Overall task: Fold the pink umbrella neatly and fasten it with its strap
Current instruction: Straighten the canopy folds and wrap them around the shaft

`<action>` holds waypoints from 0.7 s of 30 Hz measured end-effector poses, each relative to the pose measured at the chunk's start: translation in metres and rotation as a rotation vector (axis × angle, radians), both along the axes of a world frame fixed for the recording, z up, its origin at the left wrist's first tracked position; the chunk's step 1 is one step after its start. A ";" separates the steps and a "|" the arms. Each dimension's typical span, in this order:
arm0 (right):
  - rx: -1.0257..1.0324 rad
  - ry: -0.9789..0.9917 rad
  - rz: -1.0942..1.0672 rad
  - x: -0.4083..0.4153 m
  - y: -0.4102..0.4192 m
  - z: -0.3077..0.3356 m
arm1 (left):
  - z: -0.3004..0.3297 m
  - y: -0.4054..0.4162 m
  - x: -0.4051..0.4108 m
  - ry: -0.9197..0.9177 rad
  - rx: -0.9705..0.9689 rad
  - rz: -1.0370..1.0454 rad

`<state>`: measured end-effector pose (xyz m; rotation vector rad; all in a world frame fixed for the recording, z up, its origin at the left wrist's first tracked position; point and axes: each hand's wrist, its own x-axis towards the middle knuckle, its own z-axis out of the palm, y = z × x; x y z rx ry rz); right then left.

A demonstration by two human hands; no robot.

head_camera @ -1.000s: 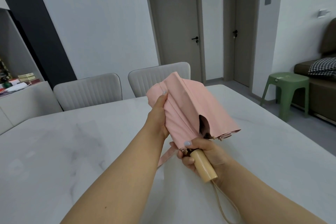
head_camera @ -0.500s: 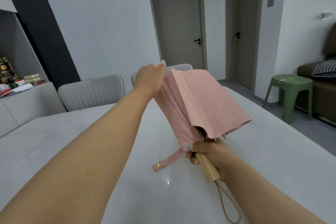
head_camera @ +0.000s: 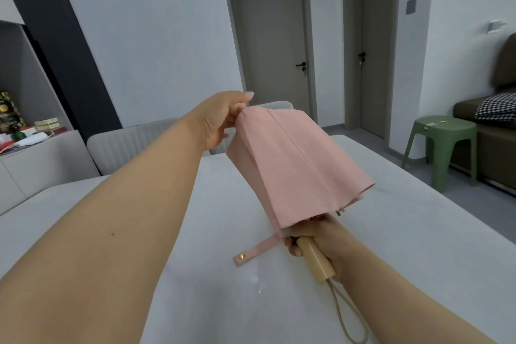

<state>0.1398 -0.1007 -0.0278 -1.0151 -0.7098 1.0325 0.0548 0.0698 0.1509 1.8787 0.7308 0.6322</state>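
Observation:
The pink umbrella (head_camera: 296,165) is collapsed and held in the air above the table, its canopy hanging in loose flat folds. My right hand (head_camera: 321,234) grips its pale wooden handle (head_camera: 315,261) near the base. My left hand (head_camera: 220,117) pinches the top end of the canopy and holds it stretched away from me. The pink strap (head_camera: 257,250) with a gold snap dangles free to the left of the handle. A beige wrist loop (head_camera: 346,315) hangs from the handle's end.
A white marble table (head_camera: 418,232) lies under the umbrella. Two grey chairs (head_camera: 122,145) stand at its far side. A green stool (head_camera: 444,145) and a brown sofa with a checked cushion are at the right. A low cabinet with clutter is at the left.
My left hand has slid up the canopy to its top end and pulled the fabric straight. The folds lie flatter, and the strap now hangs free in view.

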 end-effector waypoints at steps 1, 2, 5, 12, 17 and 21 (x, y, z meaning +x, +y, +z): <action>-0.008 0.015 -0.004 0.000 0.000 -0.001 | 0.001 -0.001 -0.001 0.057 0.066 0.060; -0.017 0.026 -0.006 0.000 0.000 -0.001 | 0.001 0.001 0.000 0.070 0.093 0.090; -0.020 0.030 0.008 -0.002 0.000 -0.001 | 0.004 0.004 -0.003 -0.013 -0.014 0.055; -0.021 0.078 0.030 0.000 0.001 -0.003 | 0.009 0.004 -0.006 0.155 0.134 0.201; -0.038 0.158 0.012 -0.001 0.002 -0.002 | 0.000 0.005 -0.006 0.264 0.092 0.259; -0.049 0.189 0.006 0.000 0.002 -0.002 | -0.004 0.001 -0.003 0.267 0.102 0.218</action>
